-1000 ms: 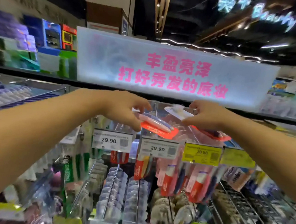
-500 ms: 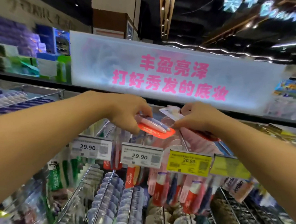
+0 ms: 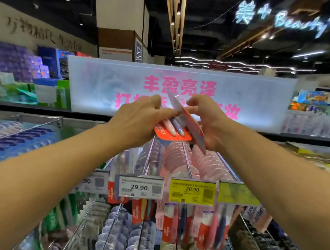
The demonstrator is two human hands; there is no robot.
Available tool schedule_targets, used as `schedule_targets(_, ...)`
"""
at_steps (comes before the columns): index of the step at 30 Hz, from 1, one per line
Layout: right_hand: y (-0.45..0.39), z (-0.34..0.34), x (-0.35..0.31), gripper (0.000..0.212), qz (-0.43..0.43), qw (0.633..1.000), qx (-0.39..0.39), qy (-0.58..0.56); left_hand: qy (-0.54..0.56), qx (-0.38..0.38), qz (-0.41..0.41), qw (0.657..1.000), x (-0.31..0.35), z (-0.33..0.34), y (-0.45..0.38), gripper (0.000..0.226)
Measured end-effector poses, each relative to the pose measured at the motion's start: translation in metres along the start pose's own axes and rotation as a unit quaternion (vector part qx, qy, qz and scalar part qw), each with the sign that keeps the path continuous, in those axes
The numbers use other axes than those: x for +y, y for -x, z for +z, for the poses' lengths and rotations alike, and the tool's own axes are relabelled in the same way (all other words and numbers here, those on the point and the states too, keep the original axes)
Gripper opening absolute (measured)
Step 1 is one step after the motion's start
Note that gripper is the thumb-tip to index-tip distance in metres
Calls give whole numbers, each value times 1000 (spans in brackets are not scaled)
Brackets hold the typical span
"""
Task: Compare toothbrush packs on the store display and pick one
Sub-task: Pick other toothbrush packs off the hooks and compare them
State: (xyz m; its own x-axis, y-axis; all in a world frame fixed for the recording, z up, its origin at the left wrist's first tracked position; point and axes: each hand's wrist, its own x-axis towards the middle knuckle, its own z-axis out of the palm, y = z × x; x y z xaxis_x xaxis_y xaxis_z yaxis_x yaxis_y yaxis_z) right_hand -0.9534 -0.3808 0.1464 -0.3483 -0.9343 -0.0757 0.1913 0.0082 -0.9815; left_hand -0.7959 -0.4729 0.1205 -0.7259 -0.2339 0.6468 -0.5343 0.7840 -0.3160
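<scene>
My left hand [image 3: 139,119] grips a red-backed toothbrush pack [image 3: 172,132] with a pink and a blue handle showing. My right hand [image 3: 208,123] holds a second pack [image 3: 193,126], turned edge-on and tilted, its pale back facing me. The two packs touch and overlap in front of the lit sign, above the peg hooks. More red and pink toothbrush packs [image 3: 176,228] hang on the display below the price tags.
Metal peg hooks [image 3: 186,160] carry rows of pink packs under my hands. A white price tag [image 3: 141,186] reads 29.90 and a yellow tag [image 3: 192,191] reads 20.90. A lit white sign [image 3: 257,99] with pink characters stands behind the display. Shelves of goods flank both sides.
Both hands have lifted the packs up off the hooks and brought them together. The right-hand pack has turned from flat to edge-on. The view has tilted up, so the tags sit lower.
</scene>
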Motion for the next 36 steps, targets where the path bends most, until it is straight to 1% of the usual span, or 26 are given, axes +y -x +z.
schedule_targets(1,3,-1,-2,22,-1,998,-5,-59,-20,-20,-27,999,3,-2,-1,61)
schedule_targets(3,6,-3,-3,16,-8,993,-20,-117,-46,-25,-48,997,6,-1,1,67)
schedule_targets(4,7,-3,-2,13,-8,992,-22,-128,-26,-4,-48,998,6,1,2,70)
schedule_targets(5,7,-3,0,16,-4,990,-24,-136,7,18,-43,999,6,2,3,71)
schedule_targets(6,5,-3,2,24,1,990,-24,-136,31,36,-30,998,4,3,3,69)
schedule_targets(7,4,-2,5,33,7,991,-26,-130,47,61,-18,997,3,5,3,63)
schedule_targets(9,4,-1,10,47,22,992,-30,-123,66,117,-9,991,6,3,2,37)
schedule_targets(10,4,0,11,49,24,992,-28,-123,71,141,-3,987,10,-1,1,23)
schedule_targets(11,4,0,11,49,21,991,-29,-128,79,165,2,983,12,-2,-1,14)
schedule_targets(12,4,0,12,47,20,989,-32,-140,97,183,0,978,13,-1,-2,12)
schedule_targets(14,6,1,11,43,10,986,-41,-164,171,194,-28,966,10,0,-5,20)
schedule_targets(16,7,1,8,46,-28,988,-39,-150,283,179,-80,939,11,0,-6,34)
schedule_targets(17,7,1,7,44,-54,990,-31,-130,359,166,-126,910,14,-3,-6,39)
schedule_targets(18,6,2,6,43,-82,990,-23,-112,449,162,-182,859,21,-8,-7,42)
schedule_targets(20,3,2,6,48,-136,986,-7,-94,609,166,-288,720,36,-19,-11,41)
schedule_targets(21,1,1,7,52,-159,983,3,-93,657,146,-327,663,44,-27,-13,34)
schedule_targets(22,-1,1,8,54,-179,980,11,-90,687,100,-350,630,50,-33,-15,26)
schedule_targets(24,-1,1,9,53,-210,974,18,-82,720,-36,-356,594,57,-38,-14,35)
schedule_targets(25,1,0,9,53,-222,972,17,-78,732,-88,-346,580,58,-37,-12,40)
schedule_targets(26,2,-1,10,55,-235,969,13,-73,740,-118,-331,573,58,-34,-10,46)
schedule_targets(27,4,-3,10,56,-248,967,11,-65,745,-133,-314,573,57,-31,-7,53)
schedule_targets(28,6,-5,10,57,-261,964,15,-52,744,-140,-301,580,57,-28,-4,55)
schedule_targets(30,8,-7,11,60,-285,958,30,-18,734,-134,-293,598,58,-24,-2,50)
schedule_targets(33,9,-6,11,64,-300,954,31,-4,731,-108,-295,606,61,-21,-2,46)
schedule_targets(34,10,-5,10,61,-295,955,22,-16,729,-103,-290,612,61,-20,-3,45)
schedule_targets(36,14,-5,5,46,-278,960,9,-19,731,-96,-277,616,59,-18,-3,42)
